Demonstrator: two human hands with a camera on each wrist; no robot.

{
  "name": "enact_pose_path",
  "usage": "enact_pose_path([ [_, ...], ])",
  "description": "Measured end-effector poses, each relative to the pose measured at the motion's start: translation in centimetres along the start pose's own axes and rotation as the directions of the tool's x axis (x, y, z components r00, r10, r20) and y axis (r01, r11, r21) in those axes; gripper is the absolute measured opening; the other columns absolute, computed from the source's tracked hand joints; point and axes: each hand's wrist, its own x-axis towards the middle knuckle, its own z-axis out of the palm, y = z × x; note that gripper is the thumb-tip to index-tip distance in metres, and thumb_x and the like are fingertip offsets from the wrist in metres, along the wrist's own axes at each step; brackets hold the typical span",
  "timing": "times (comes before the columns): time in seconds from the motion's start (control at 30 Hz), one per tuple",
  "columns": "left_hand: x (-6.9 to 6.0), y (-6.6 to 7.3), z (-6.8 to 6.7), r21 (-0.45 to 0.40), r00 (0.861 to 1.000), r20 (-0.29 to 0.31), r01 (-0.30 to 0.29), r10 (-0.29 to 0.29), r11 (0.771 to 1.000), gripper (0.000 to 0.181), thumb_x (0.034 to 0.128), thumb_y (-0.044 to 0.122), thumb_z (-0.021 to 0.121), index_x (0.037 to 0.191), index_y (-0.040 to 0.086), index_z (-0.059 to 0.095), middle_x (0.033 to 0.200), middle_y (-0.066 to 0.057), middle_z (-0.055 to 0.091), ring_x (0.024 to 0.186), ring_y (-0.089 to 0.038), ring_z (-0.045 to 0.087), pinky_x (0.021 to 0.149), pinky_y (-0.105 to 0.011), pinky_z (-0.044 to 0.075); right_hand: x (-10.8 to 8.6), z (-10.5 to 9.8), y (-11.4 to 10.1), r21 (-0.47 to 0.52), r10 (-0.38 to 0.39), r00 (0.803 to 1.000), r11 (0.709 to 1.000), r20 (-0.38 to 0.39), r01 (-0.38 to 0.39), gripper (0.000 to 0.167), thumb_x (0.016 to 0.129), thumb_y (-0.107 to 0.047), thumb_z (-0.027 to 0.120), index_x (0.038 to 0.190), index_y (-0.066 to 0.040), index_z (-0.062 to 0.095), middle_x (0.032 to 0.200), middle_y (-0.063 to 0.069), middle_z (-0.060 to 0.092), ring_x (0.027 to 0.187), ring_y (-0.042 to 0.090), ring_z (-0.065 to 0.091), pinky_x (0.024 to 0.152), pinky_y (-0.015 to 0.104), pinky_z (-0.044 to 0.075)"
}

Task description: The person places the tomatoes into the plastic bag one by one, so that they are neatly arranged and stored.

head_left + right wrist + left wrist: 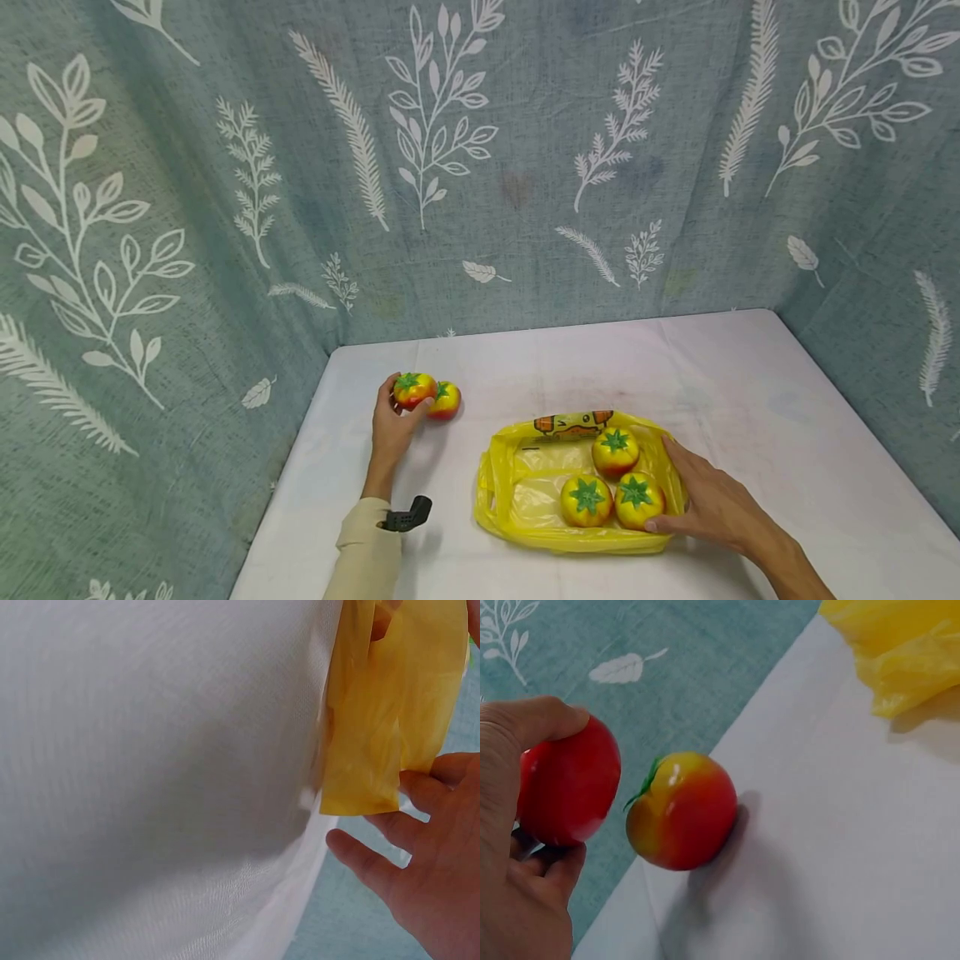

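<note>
On the left, a grey-green curtain [112, 275] patterned in white leaves, running on across the far side and down the right. Next to it, the left edge of a white-covered table [465, 550]. At the near left, a beige sleeve [363, 550] with a black device [407, 515] at the wrist. Farther off, toward the far left of the table, the left hand [393, 429], thumb and fingers curled around a glossy held fruit [414, 389], red and yellow with a green leafy top. Just to the right, a second fruit [446, 402] of the same kind, resting on the table, partly covered in the head view but with a gap between the two in the left wrist view.

Right of centre and nearer, a yellow plastic bag [573, 543], mouth open upward, with a cartoon print [573, 425] along the far side. Inside, toward the right: a near-left fruit [587, 502], a far fruit [615, 452] and a near-right fruit [639, 502], close together, green tops up. At the bag's right end, the right hand [716, 504], thumb at the near right corner, fingers spread along the outer side, touching the plastic; whether pinching or merely resting there, cannot tell.
</note>
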Motion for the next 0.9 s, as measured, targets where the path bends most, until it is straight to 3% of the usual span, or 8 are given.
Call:
enact_pose_path([
  [0.37,-0.3,0.9,1.1,-0.039,0.997,0.044,-0.056,0.058,0.998,0.078,0.0876,0.013,0.079,0.151,0.001,0.035,0.150,-0.020,0.041,0.137,-0.035,0.041,0.117,-0.049,0.032,0.0,-0.1,0.1,0.005,-0.001,1.000,1.000,0.005,0.001,0.132,0.069,-0.077,0.074,0.160,-0.001,0.018,0.155,0.029,0.036,0.130,0.050,0.047,0.094,0.070,0.045],
  [0.9,-1.6,3.4,2.7,-0.098,0.981,0.143,-0.119,0.133,0.988,0.079,0.0842,0.009,0.082,0.149,0.001,0.038,0.146,-0.020,0.046,0.132,-0.034,0.046,0.114,-0.049,0.037,0.0,-0.1,0.1,0.000,-0.001,1.000,1.000,0.007,0.001,0.132,0.068,-0.076,0.076,0.160,0.000,0.017,0.154,0.030,0.036,0.130,0.050,0.047,0.094,0.069,0.046],
])
